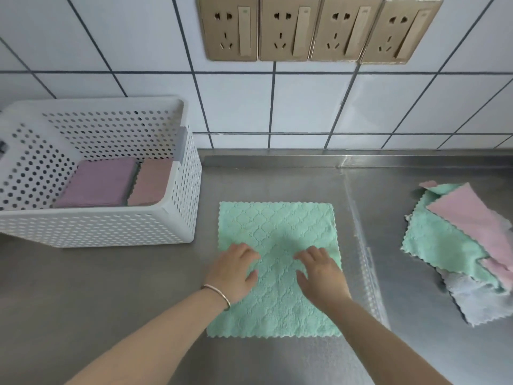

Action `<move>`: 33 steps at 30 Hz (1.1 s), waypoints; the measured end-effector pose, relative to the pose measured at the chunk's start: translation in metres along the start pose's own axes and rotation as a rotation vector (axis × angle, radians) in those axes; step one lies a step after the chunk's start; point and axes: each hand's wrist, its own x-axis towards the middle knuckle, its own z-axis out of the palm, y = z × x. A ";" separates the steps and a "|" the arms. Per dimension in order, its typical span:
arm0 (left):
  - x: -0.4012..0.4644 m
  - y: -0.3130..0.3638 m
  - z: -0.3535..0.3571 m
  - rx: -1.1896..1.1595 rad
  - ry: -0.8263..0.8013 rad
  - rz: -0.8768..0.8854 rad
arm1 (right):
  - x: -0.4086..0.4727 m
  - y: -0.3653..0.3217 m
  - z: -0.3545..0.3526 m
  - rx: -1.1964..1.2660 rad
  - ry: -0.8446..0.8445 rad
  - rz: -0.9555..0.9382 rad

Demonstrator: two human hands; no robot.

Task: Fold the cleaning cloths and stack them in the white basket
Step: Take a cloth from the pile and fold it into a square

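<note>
A person is working at a steel counter (277, 173) beneath a tiled wall and a row of four brass-coloured sockets (319, 29); a green cloth (277, 226) is lying spread flat and unfolded in the middle of the counter, just right of the white basket (97, 229); the left hand (236, 270) and the right hand (319, 273) are both resting palm-down on the cloth's near half, fingers loosely extended and grasping nothing, apparently smoothing the fabric ahead of a first fold; a thin bracelet (216, 294) is circling the left wrist. Inside the basket, a folded mauve cloth (100, 182) is lying beside a folded pink cloth (151, 182), with darker edges showing under them, so some stacking is already done, though how many pieces are lying beneath cannot be told. Well apart on the right, a loose heap of cloths (458, 245) in green, pink and grey is waiting unfolded; judging by that pile, the job is sitting somewhere near its middle, with the green cloth's folding not yet begun and several more to follow.
</note>
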 end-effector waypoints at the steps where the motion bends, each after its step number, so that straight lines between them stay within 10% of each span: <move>1: -0.009 0.003 0.005 0.066 0.003 0.093 | -0.010 -0.004 0.005 -0.023 0.010 -0.074; 8: -0.070 0.022 0.027 0.197 -0.026 0.173 | -0.071 -0.037 0.018 -0.144 -0.078 -0.268; 17: -0.093 0.001 0.032 0.151 0.104 0.089 | -0.088 -0.037 0.013 -0.290 -0.081 -0.055; 25: -0.089 -0.014 -0.005 -0.454 0.166 -0.372 | -0.091 0.009 -0.032 0.466 0.040 0.671; 33: -0.103 -0.015 -0.029 -0.431 -0.113 -0.357 | -0.093 0.022 -0.068 0.482 -0.146 0.569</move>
